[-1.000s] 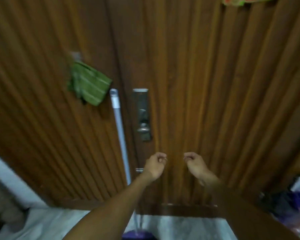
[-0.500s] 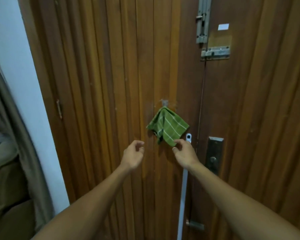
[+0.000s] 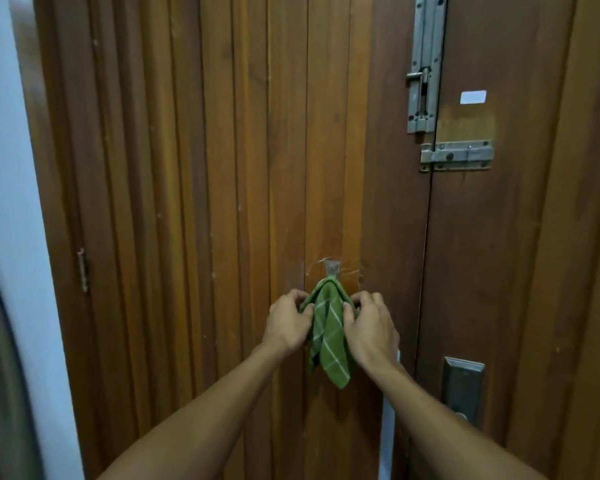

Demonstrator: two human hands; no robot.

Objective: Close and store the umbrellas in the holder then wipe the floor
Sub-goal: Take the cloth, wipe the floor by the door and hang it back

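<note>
A green cloth with thin white stripes hangs from a small hook on the wooden door. My left hand grips the cloth's left edge near the top. On the opposite edge, my right hand grips it at the same height. The cloth is bunched narrow between them, its lower corner dangling free. No umbrella or holder shows in this view.
A white mop pole leans on the door behind my right forearm. The lock plate and handle sit at the lower right, two sliding bolts at the upper right. A white wall and a grey curtain border the left.
My view has risen from the door's bottom to the hook. Both hands have moved up and closed on the cloth's two sides, squeezing it from a spread diamond into a narrow bunch.
</note>
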